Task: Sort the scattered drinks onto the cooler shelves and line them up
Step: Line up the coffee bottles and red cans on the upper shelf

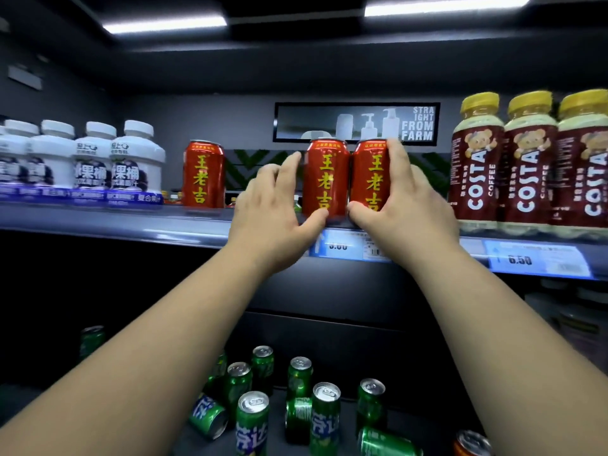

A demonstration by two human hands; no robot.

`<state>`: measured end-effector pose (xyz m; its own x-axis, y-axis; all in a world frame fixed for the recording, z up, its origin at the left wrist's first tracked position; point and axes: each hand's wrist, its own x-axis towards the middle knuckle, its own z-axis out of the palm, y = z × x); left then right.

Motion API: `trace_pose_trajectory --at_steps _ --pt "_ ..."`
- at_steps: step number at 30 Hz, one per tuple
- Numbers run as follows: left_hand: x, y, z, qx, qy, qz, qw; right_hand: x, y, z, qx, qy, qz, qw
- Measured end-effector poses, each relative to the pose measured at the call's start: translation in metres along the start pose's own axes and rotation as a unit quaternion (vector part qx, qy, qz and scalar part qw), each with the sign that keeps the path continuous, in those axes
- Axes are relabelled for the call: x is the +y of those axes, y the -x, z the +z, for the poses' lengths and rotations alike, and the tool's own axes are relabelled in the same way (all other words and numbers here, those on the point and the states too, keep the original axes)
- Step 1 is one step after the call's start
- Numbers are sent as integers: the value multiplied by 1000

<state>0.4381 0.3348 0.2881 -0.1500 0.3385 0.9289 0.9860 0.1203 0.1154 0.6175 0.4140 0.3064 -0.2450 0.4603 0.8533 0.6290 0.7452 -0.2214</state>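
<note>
Nearest, at 6 o'clock: green cans [325, 413] scattered on the lower shelf [427, 432], some upright, several tipped on their sides, unsorted. One orange-red can [470, 444] peeking in at 5 o'clock among them.

Farther up, toward centre: two bare forearms reaching to the upper shelf [115, 222]. Left hand [273, 212] cupped on the left flank of the middle red can [325, 177], fingers spread and extended, thumb pressed low against the can's front. Right hand [399, 199] wrapped on the right red can [370, 176], fingers close together over its right side and top rim, thumb hooked low at the front. Both cans upright, touching side by side, squeezed between the two hands, probably to close the gap and square the pair with the shelf edge. Blue price tags [539, 260] just beneath.

Third red can [203, 174] at 10 o'clock, standing alone, well apart from the pair; likely next to be slid across.

Red cans: glossy, yellow characters running down the front, labels facing out.

Flanking: white juice bottles [136, 162] at 9 o'clock, coffee bottles [477, 159] at 3 o'clock, both already in tidy rows.
</note>
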Motion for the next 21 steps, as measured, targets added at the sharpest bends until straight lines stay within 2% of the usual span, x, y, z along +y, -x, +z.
trace_pose_trajectory --at_steps 2,6,8,10,15,18,21 --pt "-16 9 -5 5 -24 -16 1000 1 1 -1 -7 0 3 1000" --pt "-61 15 -26 90 -14 -93 991 -1 1 -1 -4 -6 9 1000" --pt "-81 10 -38 85 -2 -166 982 -5 2 -1 -2 -7 16 1000" --pt "-98 3 -48 47 9 -212 976 -8 3 0 0 -6 20 1000" --pt "-111 -18 -59 -38 1 -201 979 -12 1 1 6 13 32 999" --pt "-110 -26 -58 -50 -3 -212 976 -15 3 3 1 27 37 999" --pt "-99 -28 -53 -58 43 -191 979 -17 4 5 3 44 38 998"
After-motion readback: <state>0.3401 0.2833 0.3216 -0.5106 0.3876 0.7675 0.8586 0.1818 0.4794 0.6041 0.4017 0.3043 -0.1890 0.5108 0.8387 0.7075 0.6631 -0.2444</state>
